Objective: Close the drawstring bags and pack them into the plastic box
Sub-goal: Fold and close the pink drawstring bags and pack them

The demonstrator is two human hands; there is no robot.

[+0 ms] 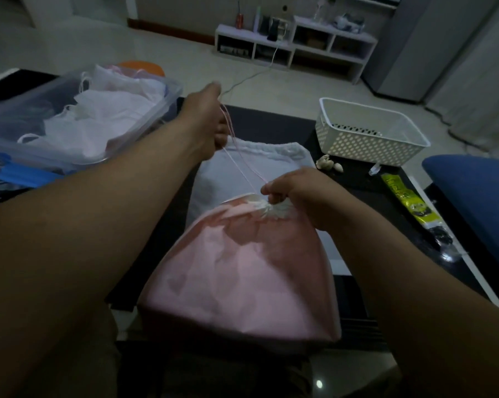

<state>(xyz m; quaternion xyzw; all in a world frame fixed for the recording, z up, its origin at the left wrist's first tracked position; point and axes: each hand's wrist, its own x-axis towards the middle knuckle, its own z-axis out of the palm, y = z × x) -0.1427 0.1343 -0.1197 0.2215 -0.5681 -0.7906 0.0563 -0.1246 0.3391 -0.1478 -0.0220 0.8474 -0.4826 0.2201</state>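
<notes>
Far left edge of the desk: the clear plastic box sits there with a pile of white and pale pink drawstring bags already inside it. Something blue pokes out just below the box, can't tell what it is.

Next over, the left hand is stretched out toward the far side, fingers curled tight around the pink drawstring cords. The cords run taut from that fist down to the mouth of the pink bag, which sits at the near edge, right in the middle.

The right hand is pinching the bunched-up white neck of that pink bag, so the opening looks cinched nearly shut. A white bag lies flat on the desk just behind it, partly under the pink one.

Toward the far right corner there's a white perforated basket, a few little seashells just in front of it, and a yellow-green packet along the right edge. Blue cushion off past that.
</notes>
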